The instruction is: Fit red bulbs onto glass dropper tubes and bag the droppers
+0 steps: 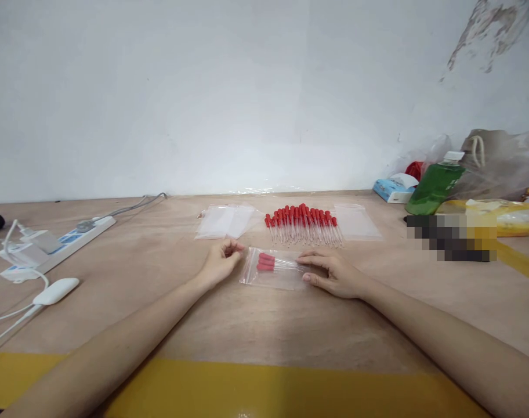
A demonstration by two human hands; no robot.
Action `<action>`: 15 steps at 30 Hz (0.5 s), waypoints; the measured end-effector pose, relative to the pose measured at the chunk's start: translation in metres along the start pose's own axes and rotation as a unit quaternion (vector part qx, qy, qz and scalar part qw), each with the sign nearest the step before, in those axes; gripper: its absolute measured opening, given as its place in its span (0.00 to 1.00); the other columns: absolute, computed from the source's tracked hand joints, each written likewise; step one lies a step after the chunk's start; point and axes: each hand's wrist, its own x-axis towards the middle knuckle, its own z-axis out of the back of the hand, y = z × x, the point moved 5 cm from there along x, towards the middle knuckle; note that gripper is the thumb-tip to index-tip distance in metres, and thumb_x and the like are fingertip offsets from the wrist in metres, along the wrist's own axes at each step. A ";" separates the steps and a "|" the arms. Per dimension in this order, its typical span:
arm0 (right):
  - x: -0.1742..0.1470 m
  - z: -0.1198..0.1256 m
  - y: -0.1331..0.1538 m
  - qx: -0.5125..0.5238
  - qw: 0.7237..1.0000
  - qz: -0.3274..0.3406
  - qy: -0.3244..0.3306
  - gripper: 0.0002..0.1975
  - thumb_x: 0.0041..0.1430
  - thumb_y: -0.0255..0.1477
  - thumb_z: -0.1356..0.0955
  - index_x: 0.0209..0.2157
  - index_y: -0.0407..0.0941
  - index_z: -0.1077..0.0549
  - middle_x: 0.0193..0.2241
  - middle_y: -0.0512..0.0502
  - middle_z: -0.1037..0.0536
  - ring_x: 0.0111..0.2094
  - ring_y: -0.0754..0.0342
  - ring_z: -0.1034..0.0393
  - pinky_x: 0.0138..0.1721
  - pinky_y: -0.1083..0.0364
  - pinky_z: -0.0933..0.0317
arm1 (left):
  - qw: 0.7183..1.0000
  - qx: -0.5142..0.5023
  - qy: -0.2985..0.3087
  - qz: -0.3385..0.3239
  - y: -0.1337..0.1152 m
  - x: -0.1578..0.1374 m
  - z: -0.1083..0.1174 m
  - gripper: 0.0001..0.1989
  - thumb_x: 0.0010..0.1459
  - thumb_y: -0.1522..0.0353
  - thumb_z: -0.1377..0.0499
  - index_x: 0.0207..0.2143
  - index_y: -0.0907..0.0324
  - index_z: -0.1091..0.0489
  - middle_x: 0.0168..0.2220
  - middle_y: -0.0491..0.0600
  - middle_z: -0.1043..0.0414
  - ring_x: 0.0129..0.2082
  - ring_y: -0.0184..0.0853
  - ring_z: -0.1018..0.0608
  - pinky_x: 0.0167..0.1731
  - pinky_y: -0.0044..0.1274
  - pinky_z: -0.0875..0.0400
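Observation:
A clear zip bag [286,280] lies flat on the wooden table in front of me, its zip edge to the left. Inside are three droppers [265,262] with red bulbs pointing left and thin clear stems pointing right. My left hand [222,260] rests just off the bag's upper left corner, fingers loosely curled, with nothing visible in them. Over the bag's right end, my right hand [332,273] touches the plastic with fingers stretched and the thumb apart. Behind the bag sits a row of many loose red-bulbed droppers [303,217], stems toward me.
Flat clear bags lie left [223,222] and right [358,222] of the dropper row. A power strip [68,247] with chargers and a white device [56,291] stand left. At right are a green bottle [436,183], a blue tissue pack [392,190] and a yellow pack [508,217].

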 end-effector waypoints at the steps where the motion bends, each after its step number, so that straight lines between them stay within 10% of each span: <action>1: 0.000 -0.001 0.001 -0.005 1.000 0.004 0.002 0.20 0.55 0.40 0.37 0.47 0.47 0.32 0.45 0.41 0.31 0.47 0.47 0.38 0.47 0.46 0.44 | 1.000 0.025 -0.013 -0.005 0.001 0.010 0.000 0.07 0.44 0.68 0.42 0.28 0.61 0.31 0.24 0.46 0.27 0.24 0.30 0.27 0.27 0.22 0.34; 15: 0.002 -0.002 0.005 -0.017 1.000 0.010 0.023 0.22 0.54 0.40 0.36 0.49 0.46 0.34 0.46 0.41 0.32 0.46 0.48 0.38 0.47 0.48 0.44 | 0.988 0.124 -0.051 0.075 -0.003 0.150 -0.066 0.15 0.34 0.61 0.34 0.17 0.60 0.36 0.15 0.48 0.33 0.25 0.38 0.27 0.26 0.25 0.38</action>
